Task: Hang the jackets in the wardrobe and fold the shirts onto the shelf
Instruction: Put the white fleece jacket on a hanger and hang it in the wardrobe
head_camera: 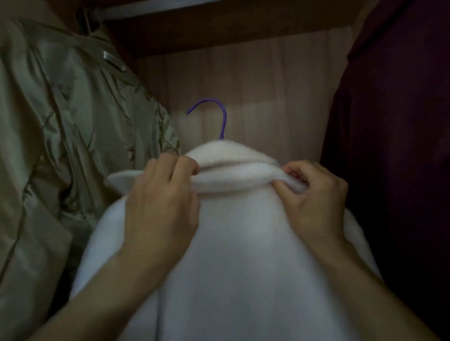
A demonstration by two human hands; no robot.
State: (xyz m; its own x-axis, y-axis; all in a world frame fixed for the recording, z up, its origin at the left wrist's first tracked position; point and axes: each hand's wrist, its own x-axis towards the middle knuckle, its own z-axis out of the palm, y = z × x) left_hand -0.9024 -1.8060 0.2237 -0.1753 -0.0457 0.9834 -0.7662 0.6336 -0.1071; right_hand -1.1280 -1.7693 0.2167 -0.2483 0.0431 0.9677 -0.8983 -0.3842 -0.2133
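Observation:
A white fleecy jacket (239,248) fills the lower middle of the head view, its collar turned up toward me. A purple hanger hook (219,115) sticks out above the collar; the hook hangs free, well below the wardrobe rail (182,3). My left hand (162,200) pinches the left side of the folded collar. My right hand (315,193) grips the collar's right end between thumb and fingers. The rest of the hanger is hidden inside the jacket.
An olive-green quilted jacket (57,122) hangs on the rail at the left. A dark maroon garment (406,133) hangs at the right. The wooden back panel (253,89) of the wardrobe shows between them, in the gap where the white jacket is.

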